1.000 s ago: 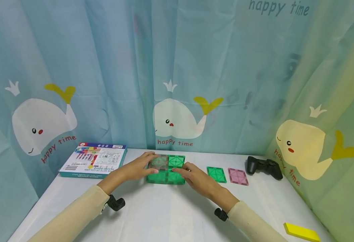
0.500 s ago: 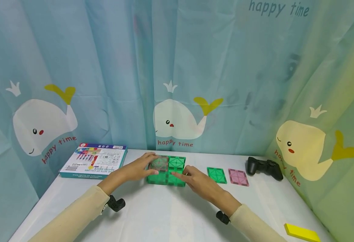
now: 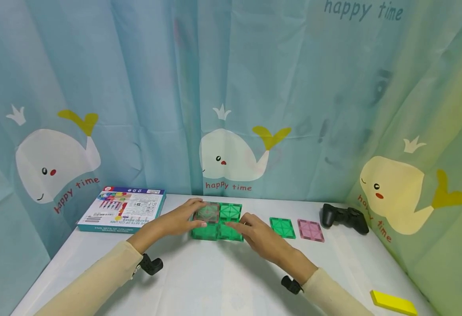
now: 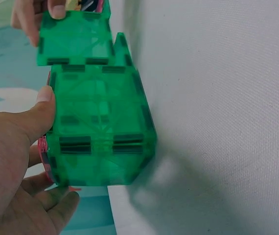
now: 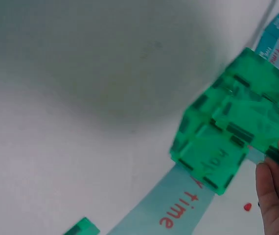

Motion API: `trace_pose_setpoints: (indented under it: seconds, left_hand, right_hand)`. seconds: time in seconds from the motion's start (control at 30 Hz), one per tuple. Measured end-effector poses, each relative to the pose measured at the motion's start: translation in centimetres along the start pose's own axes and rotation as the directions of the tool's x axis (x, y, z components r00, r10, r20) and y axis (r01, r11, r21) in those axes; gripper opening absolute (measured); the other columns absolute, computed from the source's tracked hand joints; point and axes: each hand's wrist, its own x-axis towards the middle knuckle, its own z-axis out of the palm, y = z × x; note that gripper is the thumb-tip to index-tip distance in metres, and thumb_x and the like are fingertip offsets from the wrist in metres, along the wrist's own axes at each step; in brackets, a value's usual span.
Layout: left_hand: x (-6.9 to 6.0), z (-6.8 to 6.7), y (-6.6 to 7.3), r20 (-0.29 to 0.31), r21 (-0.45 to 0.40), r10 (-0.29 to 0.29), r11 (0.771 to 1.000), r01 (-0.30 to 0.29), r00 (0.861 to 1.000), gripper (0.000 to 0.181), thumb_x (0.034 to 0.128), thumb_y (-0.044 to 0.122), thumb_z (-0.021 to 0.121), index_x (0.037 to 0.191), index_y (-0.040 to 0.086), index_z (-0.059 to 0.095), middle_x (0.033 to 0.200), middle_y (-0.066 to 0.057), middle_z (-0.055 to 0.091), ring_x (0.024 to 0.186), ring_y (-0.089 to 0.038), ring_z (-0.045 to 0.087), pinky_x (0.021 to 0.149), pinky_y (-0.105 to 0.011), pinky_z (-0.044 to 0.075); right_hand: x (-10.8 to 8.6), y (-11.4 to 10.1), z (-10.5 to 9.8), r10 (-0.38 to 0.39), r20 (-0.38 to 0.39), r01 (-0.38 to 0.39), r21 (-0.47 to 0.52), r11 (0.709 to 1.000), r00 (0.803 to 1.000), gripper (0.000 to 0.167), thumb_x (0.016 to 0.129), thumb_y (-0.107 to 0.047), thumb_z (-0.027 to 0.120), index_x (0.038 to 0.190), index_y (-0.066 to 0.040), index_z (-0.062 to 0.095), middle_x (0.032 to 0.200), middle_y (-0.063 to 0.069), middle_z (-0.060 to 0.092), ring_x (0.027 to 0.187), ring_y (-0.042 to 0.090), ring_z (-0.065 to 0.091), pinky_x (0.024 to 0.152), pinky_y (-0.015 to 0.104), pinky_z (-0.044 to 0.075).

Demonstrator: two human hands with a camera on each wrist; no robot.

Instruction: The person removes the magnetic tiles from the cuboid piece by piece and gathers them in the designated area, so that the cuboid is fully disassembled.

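A see-through green magnetic-tile block (image 3: 205, 232) stands at the table's back middle, a pink tile (image 3: 208, 213) on its upper left. My left hand (image 3: 177, 218) grips the block's left side; in the left wrist view the thumb (image 4: 44, 100) presses one edge and fingers show behind. My right hand (image 3: 264, 239) pinches a green tile (image 3: 231, 231) at the block's front right; the right wrist view shows thumb and fingers on this tile (image 5: 257, 120), which sits askew against the block. Another green tile (image 3: 230, 212) lies behind it. The tile's far edge is partly hidden by my right fingers.
Right of the block lie a loose green tile (image 3: 283, 228) and a loose pink tile (image 3: 311, 230), then a black game controller (image 3: 344, 218). A yellow block (image 3: 393, 303) is at the front right. A flat box (image 3: 122, 210) lies at the back left; a curtain hangs behind.
The front-right green tile has shifted slightly right and changed its tilt with my right hand, which moved a little right. My left hand keeps its grip in place.
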Motion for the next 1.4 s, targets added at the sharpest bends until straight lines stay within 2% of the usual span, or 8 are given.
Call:
trace_pose_setpoints:
  seconds: [0.23,0.5,0.6,0.7,0.83,1.07,1.2,1.4]
  left_hand:
    - [0.0,-0.1,-0.2,-0.011,0.015,-0.002,1.000,0.002,1.000,0.073,0.1071,0.038,0.064,0.165,0.007,0.034,0.172,-0.021,0.022,0.158,-0.043,0.026,0.123,-0.063,0.031]
    - [0.1,-0.1,-0.4,-0.015,0.014,0.005,1.000,-0.005,1.000,0.073,0.1069,0.038,0.064,0.165,0.007,0.034,0.172,-0.021,0.022,0.158,-0.044,0.026,0.123,-0.064,0.031]
    - [0.1,-0.1,-0.5,-0.011,0.013,0.009,1.000,-0.009,1.000,0.074,0.1068,0.038,0.065,0.165,0.006,0.034,0.172,-0.022,0.022,0.158,-0.045,0.026,0.123,-0.064,0.031]
    - [0.2,0.0,-0.5,-0.010,0.018,0.011,1.000,-0.011,1.000,0.074,0.1067,0.039,0.065,0.165,0.005,0.033,0.171,-0.023,0.022,0.158,-0.045,0.026,0.123,-0.064,0.031]
    - [0.2,0.0,-0.6,-0.013,0.022,0.009,1.000,-0.009,1.000,0.074,0.1068,0.039,0.065,0.165,0.005,0.034,0.172,-0.022,0.023,0.158,-0.044,0.025,0.123,-0.063,0.031]
    - [0.2,0.1,-0.4,-0.012,0.018,0.006,1.000,-0.006,1.000,0.073,0.1070,0.038,0.064,0.165,0.006,0.034,0.171,-0.022,0.023,0.157,-0.044,0.027,0.123,-0.063,0.032]
    - [0.2,0.1,-0.4,-0.011,0.027,0.003,1.000,-0.003,1.000,0.074,0.1069,0.040,0.064,0.165,0.007,0.034,0.172,-0.021,0.023,0.157,-0.043,0.028,0.123,-0.063,0.032]
    - [0.3,0.2,-0.4,-0.009,0.026,0.002,1.000,-0.002,1.000,0.074,0.1068,0.040,0.064,0.166,0.007,0.033,0.172,-0.021,0.023,0.158,-0.043,0.026,0.123,-0.063,0.031]
  right_hand:
    - [0.5,1.5,-2.3,-0.020,-0.158,0.041,0.130,0.991,0.987,0.053,0.093,0.017,0.069,0.141,-0.006,0.065,0.105,0.008,0.059,0.088,0.012,0.055,0.071,0.024,0.053]
    - [0.2,4.7,-5.0,0.209,-0.089,-0.188,0.205,0.961,0.974,0.050,0.096,0.012,0.069,0.142,-0.007,0.066,0.107,0.011,0.059,0.086,0.015,0.056,0.072,0.027,0.053]
    - [-0.1,6.2,-5.7,0.312,0.045,-0.312,0.278,0.909,0.949,0.046,0.102,0.007,0.064,0.145,-0.008,0.064,0.111,0.013,0.060,0.087,0.016,0.058,0.075,0.028,0.054]
    - [-0.4,7.7,-6.0,0.386,0.196,-0.433,0.372,0.821,0.901,0.043,0.107,0.002,0.058,0.148,-0.008,0.061,0.122,0.019,0.060,0.077,0.019,0.057,0.072,0.027,0.052]
    - [-0.9,9.3,-5.4,0.401,0.326,-0.515,0.468,0.718,0.856,0.040,0.108,0.004,0.052,0.147,-0.001,0.060,0.130,0.026,0.056,0.081,0.030,0.062,0.080,0.035,0.057]
    - [-1.5,10.8,-3.6,0.327,0.425,-0.515,0.468,0.718,0.844,0.036,0.109,0.002,0.051,0.144,0.004,0.059,0.141,0.028,0.055,0.115,0.042,0.057,0.094,0.050,0.056]
    - [-1.3,11.1,-2.7,0.340,0.449,-0.540,0.459,0.706,0.826,0.034,0.108,0.004,0.051,0.141,0.005,0.061,0.142,0.030,0.054,0.118,0.042,0.056,0.093,0.047,0.056]
    - [-0.7,11.3,-1.2,0.400,0.453,-0.571,0.347,0.744,0.797,0.031,0.106,0.003,0.056,0.134,-0.002,0.068,0.129,0.022,0.060,0.111,0.032,0.059,0.087,0.040,0.054]
